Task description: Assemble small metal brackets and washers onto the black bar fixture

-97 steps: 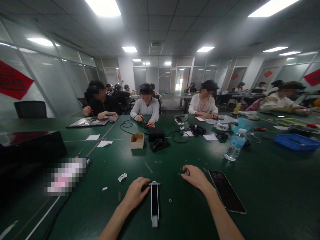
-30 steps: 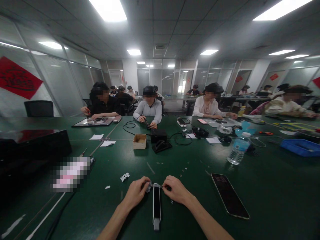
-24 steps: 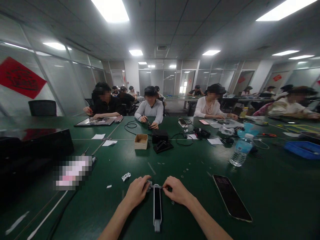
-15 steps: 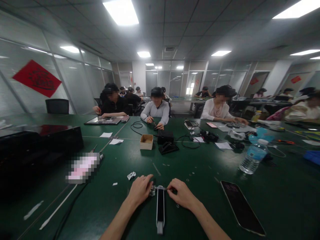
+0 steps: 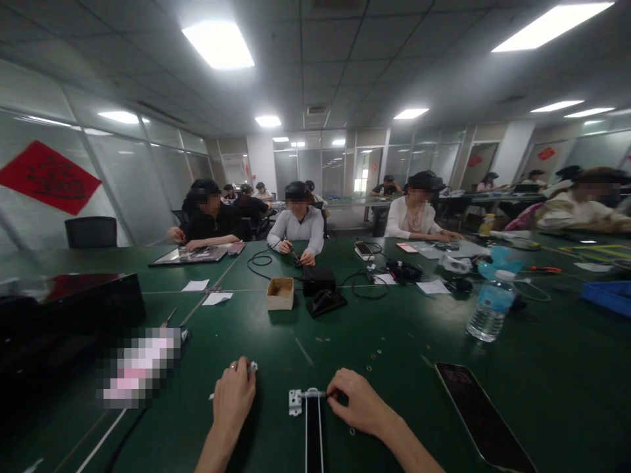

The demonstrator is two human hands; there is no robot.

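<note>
My left hand (image 5: 233, 402) is closed over a small white metal bracket (image 5: 253, 366), whose end shows past the fingertips. My right hand (image 5: 359, 402) pinches the right end of a thin metal rod (image 5: 308, 395) between thumb and fingers. This rod crosses the top of a long black strip with white edges (image 5: 313, 437), which runs toward me and out of the picture. At the rod's left end sits another white bracket with holes (image 5: 295, 402), apart from my left hand. Whether rod and bracket are joined I cannot tell.
Small rings (image 5: 351, 431) lie on the green table (image 5: 404, 433). A phone (image 5: 480, 414) and a water bottle (image 5: 489, 309) stand to the right. Ahead is an open cardboard box (image 5: 280, 294) beside a black device (image 5: 325, 302). Several people sit across the table.
My left hand has left the bracket at the rod and moved left onto the loose bracket. My right hand still pinches the rod. The camera view has tilted up and turned slightly right.
</note>
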